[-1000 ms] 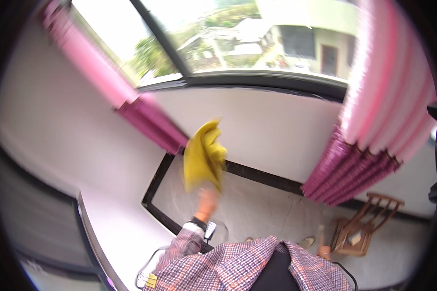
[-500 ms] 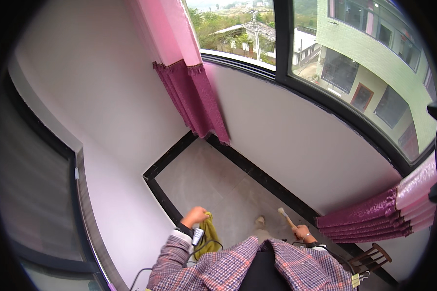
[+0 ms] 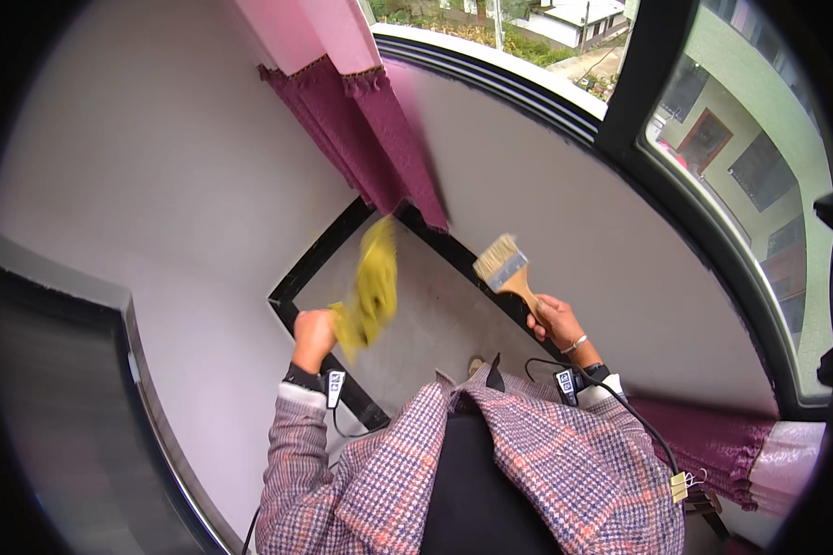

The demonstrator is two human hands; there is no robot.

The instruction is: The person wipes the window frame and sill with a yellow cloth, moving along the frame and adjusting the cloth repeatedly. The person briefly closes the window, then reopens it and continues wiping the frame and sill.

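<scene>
My left hand [image 3: 315, 335] is closed on a yellow-green cloth [image 3: 372, 291], which swings out ahead of it and is blurred by motion. In my right hand [image 3: 557, 322] is a flat paintbrush [image 3: 506, 268], gripped by its wooden handle. Its pale bristles point up and to the left, toward the window wall, and a metal band joins them to the handle. Neither the cloth nor the brush clearly touches a wall. Both wrists carry dark bands with small white devices and black cables.
Ahead, a pink and magenta curtain [image 3: 366, 129] hangs in the corner. A dark-framed window [image 3: 611, 139] runs along the right, above a white wall [image 3: 565, 203]. Black skirting [image 3: 319, 245] edges the grey floor [image 3: 416, 305]. Another curtain [image 3: 713, 444] and a wooden stool, partly hidden, are at lower right.
Both hands have risen and moved forward. The cloth has swung up from hanging beside my left hand, and the brush now shows its broad face. The view has shifted closer to the window.
</scene>
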